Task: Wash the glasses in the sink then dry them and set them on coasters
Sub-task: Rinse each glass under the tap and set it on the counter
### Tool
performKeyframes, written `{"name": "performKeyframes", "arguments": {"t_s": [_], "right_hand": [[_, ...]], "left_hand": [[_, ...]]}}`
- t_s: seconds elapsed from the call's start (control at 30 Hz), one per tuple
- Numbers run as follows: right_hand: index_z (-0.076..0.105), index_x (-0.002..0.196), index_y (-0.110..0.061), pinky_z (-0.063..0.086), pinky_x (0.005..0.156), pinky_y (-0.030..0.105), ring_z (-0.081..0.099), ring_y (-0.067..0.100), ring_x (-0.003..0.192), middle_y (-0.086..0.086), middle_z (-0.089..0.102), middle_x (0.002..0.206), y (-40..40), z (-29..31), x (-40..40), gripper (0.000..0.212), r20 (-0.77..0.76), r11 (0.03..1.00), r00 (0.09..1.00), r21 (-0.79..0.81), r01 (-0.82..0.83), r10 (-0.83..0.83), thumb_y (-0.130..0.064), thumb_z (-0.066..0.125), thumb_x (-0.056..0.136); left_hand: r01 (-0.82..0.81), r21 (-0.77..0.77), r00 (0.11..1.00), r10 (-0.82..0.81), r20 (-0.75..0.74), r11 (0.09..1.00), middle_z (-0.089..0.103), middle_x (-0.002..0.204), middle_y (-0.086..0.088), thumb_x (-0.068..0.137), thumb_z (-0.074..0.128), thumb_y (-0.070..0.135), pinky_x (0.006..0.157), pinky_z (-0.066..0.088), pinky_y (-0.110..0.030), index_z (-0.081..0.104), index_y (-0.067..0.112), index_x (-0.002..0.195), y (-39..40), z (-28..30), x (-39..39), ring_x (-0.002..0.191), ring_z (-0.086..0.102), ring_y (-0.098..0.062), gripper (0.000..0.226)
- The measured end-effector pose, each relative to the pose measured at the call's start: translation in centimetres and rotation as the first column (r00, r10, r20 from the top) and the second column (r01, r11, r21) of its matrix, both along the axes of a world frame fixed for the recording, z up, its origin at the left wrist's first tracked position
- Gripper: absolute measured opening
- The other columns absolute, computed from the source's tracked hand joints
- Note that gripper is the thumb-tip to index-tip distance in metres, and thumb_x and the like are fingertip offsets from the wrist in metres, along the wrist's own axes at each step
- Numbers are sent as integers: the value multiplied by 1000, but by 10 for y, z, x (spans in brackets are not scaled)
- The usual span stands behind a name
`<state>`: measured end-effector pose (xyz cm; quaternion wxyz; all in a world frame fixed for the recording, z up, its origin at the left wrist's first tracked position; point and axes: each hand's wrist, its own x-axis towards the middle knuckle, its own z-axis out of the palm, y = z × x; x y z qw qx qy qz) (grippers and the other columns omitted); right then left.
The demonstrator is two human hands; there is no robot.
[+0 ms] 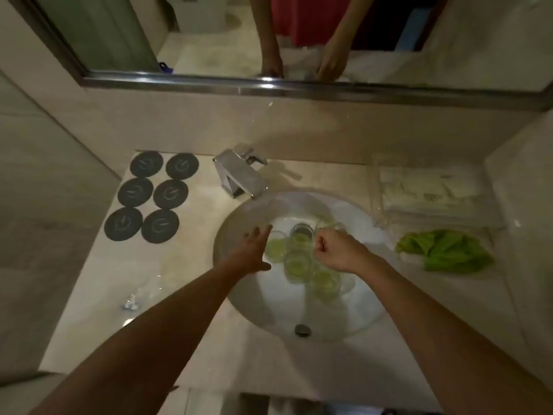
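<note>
The desk point(185, 319) carries a round white sink point(239, 223) set near its middle, and both bare forearms reach in from the near edge over the bowl. The left hand point(254, 250) stretches forward, palm down, its fingers point(263, 232) spread and released, tips just beside the leftmost glass; whether they touch it cannot be told. The right hand point(335, 250) is bent at the wrist, fingers point(321, 242) clenched into a loose fist over the cluster; what it grips, if anything, is hidden. The glasses point(297, 262) sit bunched at the bottom of the sink, holding greenish liquid. Six dark coasters point(152, 196) lie in pairs at the far left corner. A crumpled green cloth point(446, 250) lies by the right edge.
</note>
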<state>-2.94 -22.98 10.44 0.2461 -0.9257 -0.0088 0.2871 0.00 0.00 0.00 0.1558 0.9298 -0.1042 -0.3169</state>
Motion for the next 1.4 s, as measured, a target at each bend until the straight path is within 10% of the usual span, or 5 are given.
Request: {"name": "performKeyframes", "arguments": {"t_s": [0.43,0.7,1.07,1.23,1.4], "right_hand": [[61,105,-24,56,85,41,66,21,91,0,68,100,23,-45,11,10,-25,998,997,11,67,-67,-26,58,96],[21,156,-35,46,106,42,42,17,137,-3,40,151,64,-44,5,96,-31,973,998,226,-41,50,-27,81,82],[47,141,-14,50,92,29,60,21,118,4,62,131,102,-50,-1,94,387,904,865,399,156,-320,-36,94,63],[46,142,-23,49,92,31,59,23,118,4,62,129,103,-60,13,90,328,896,854,331,296,-404,-31,93,64],[43,141,-29,50,90,33,59,23,114,2,64,124,109,-70,38,89,271,896,873,307,322,-406,-31,92,67]], "left_hand": [[36,-120,989,-18,149,992,52,130,-9,72,85,27,85,53,-43,38,19,141,-11,-43,22,112,57,-32,84],[20,-237,980,27,197,971,51,132,-6,68,87,33,90,52,-41,38,23,140,23,38,-7,115,54,-25,88],[134,-371,977,-59,207,919,49,141,-2,68,85,53,98,49,-37,34,28,149,40,121,12,119,53,-21,99],[116,-410,824,142,548,905,60,114,-4,93,67,34,77,55,-37,61,13,115,27,142,49,89,59,-17,32],[124,-330,796,104,597,936,57,122,-11,93,65,9,89,54,-39,65,8,118,1,140,128,102,62,-26,24]]}}
